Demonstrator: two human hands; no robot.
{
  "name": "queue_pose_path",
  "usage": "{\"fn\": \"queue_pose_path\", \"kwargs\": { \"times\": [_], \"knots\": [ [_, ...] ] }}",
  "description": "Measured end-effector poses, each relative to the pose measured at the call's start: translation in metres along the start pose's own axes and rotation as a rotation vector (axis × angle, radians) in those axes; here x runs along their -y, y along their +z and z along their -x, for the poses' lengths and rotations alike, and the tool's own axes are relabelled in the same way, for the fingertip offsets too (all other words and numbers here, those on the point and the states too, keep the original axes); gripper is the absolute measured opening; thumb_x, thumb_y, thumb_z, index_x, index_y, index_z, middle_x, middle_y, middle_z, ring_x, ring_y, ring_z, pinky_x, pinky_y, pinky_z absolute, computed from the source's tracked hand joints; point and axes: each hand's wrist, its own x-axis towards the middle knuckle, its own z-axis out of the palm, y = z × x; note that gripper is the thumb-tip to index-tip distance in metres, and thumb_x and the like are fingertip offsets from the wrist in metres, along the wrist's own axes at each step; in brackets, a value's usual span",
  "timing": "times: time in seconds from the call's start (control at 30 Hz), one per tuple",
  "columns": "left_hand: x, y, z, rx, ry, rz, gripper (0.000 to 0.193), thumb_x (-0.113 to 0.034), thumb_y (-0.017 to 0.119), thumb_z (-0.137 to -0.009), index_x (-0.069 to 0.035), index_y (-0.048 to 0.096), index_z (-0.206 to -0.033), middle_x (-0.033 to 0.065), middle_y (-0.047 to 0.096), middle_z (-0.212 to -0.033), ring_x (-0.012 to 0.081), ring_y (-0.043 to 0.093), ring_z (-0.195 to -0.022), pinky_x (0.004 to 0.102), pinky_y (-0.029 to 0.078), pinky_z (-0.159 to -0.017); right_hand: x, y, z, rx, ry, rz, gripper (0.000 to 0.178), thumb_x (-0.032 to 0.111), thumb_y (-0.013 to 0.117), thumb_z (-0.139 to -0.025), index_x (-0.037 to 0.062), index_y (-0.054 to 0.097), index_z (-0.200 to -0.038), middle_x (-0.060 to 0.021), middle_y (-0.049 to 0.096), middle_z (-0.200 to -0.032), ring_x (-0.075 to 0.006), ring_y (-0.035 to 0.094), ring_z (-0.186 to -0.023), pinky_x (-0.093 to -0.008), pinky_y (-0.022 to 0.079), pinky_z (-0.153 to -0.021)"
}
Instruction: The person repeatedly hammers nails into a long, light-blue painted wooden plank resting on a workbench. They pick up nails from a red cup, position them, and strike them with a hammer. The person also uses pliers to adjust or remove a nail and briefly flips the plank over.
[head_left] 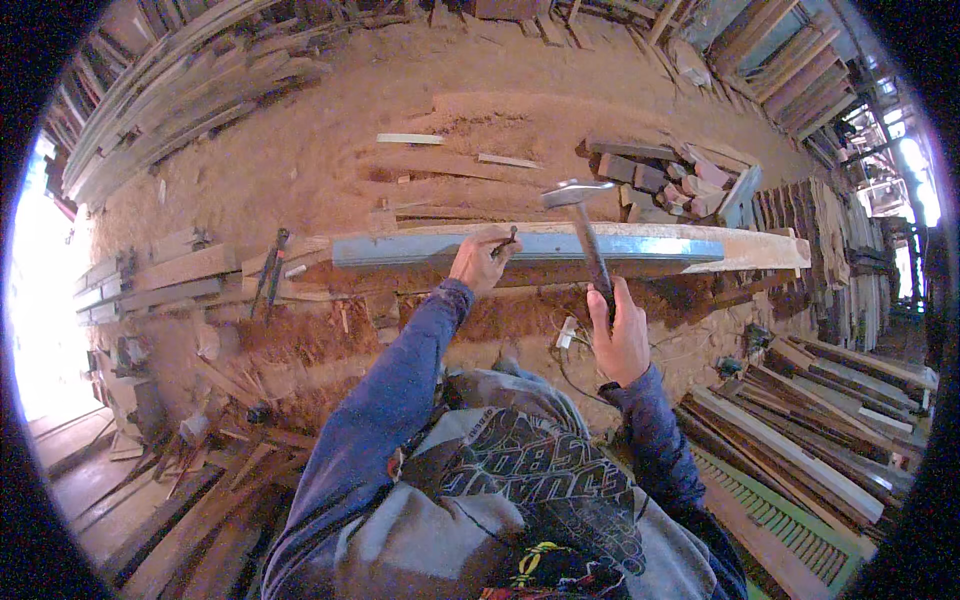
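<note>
My right hand [621,335] is closed around the lower handle of a hammer [592,245]. Its metal head is raised above the far edge of a long wooden beam with a blue painted face [640,246]. On the beam's left half rests my left hand [480,260], with thumb and fingers pinching a short, dark, nail-like piece [513,234]. The hammer head is to the right of this piece and apart from it. How far the piece goes into the wood I cannot tell.
Dark long-handled pincers [270,270] lie across planks at the left. Beyond the beam is a pile of wood offcuts [690,182]. A white power socket [567,332] with a cable lies near my right hand. Stacked boards [790,440] and a green slatted panel [790,520] are at lower right.
</note>
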Motion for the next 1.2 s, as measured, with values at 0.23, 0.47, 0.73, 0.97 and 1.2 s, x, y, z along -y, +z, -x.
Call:
{"fn": "queue_pose_path", "kwargs": {
  "times": [0.23,0.47,0.73,0.97,1.2],
  "knots": [
    [-0.018,-0.007,-0.002,-0.124,-0.271,0.052,0.016,-0.015,0.063,-0.094,-0.001,0.069,-0.095,0.0158,0.071,-0.092,0.034,0.07,-0.085,0.04,0.055,-0.076,-0.07,0.045,0.02,0.091,0.444,0.01,0.043,0.042,0.051,-0.101,0.001,0.055,-0.115,-0.0291,0.067,-0.088,-0.0502,0.064,-0.085,-0.0577,0.048,-0.07],
    [-0.01,0.002,-0.002,-0.016,0.068,-0.336,0.02,-0.016,0.057,-0.1,0.001,0.068,-0.096,0.0111,0.074,-0.092,0.02,0.072,-0.09,0.0341,0.058,-0.079,-0.105,0.071,0.041,0.031,0.406,0.048,0.039,0.041,0.049,-0.103,0.0024,0.053,-0.109,-0.0221,0.065,-0.076,-0.0416,0.067,-0.072,-0.0472,0.049,-0.064],
    [-0.017,-0.017,-0.025,-0.052,-0.203,0.125,0.021,-0.017,0.056,-0.099,-0.003,0.069,-0.095,0.0096,0.071,-0.09,0.022,0.069,-0.088,0.0386,0.054,-0.077,-0.104,0.074,0.036,0.141,0.504,-0.011,0.05,0.043,0.045,-0.103,-0.0012,0.052,-0.124,-0.0351,0.063,-0.098,-0.0552,0.06,-0.09,-0.0599,0.048,-0.077],
    [-0.012,-0.002,-0.024,0.044,-0.109,0.066,0.015,-0.011,0.06,-0.096,0.001,0.068,-0.098,0.017,0.071,-0.094,0.0326,0.071,-0.088,0.0374,0.054,-0.075,-0.105,0.075,0.038,0.095,0.482,-0.016,0.046,0.044,0.047,-0.103,0.0019,0.052,-0.12,-0.0312,0.059,-0.094,-0.049,0.06,-0.085,-0.0563,0.047,-0.072],
    [-0.019,-0.006,-0.026,0.136,-0.122,-0.088,0.019,-0.018,0.063,-0.095,-0.001,0.072,-0.099,0.0195,0.07,-0.097,0.0367,0.068,-0.09,0.0416,0.052,-0.078,-0.106,0.075,0.043,-0.064,0.333,0.031,0.035,0.039,0.051,-0.103,0.004,0.056,-0.106,-0.0134,0.06,-0.069,-0.0289,0.062,-0.059,-0.0428,0.047,-0.057]
  ]
}}
